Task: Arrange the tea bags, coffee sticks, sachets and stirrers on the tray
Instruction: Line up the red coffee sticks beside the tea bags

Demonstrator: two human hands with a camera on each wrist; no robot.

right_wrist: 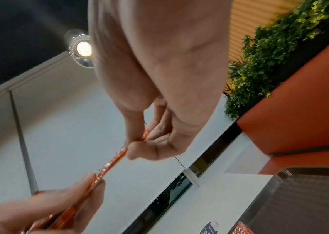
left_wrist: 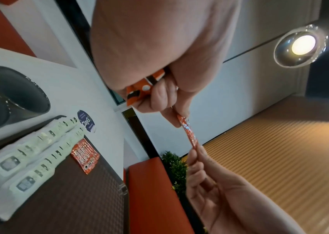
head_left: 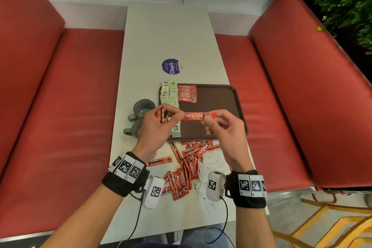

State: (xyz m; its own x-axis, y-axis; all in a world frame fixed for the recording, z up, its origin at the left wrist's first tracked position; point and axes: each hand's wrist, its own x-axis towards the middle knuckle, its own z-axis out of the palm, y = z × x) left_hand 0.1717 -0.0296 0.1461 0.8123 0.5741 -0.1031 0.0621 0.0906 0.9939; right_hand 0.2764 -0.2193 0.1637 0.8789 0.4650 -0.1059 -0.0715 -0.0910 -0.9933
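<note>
Judging progress: early to middle, with most of the sorting left to do.
Left hand (head_left: 155, 127): curled round a small bundle of coffee sticks (head_left: 161, 116), while its thumb and forefinger pinch the near end of one more.
Right hand (head_left: 225, 127): thumb and forefinger pinch the other end of that single coffee stick (head_left: 194, 116); its remaining fingers are loosely curled and hold nothing else.
Held stick: stretched level between both hands, above the near part of the tray (head_left: 237, 102).
Done so far: beyond the left hand, two rows of pale green tea bags (head_left: 170, 94) lie along the tray's edge, with a short stack of red sticks (head_left: 187, 93) just beside them.
Left to do: below the wrists, a loose heap of red sticks (head_left: 185, 169) and white sachets (head_left: 213, 164) lies on the table (head_left: 167, 36), off the tray.
Stirrers: none that I can make out.
Mugs (head_left: 141, 115): just beyond the left hand, off the tray.
</note>
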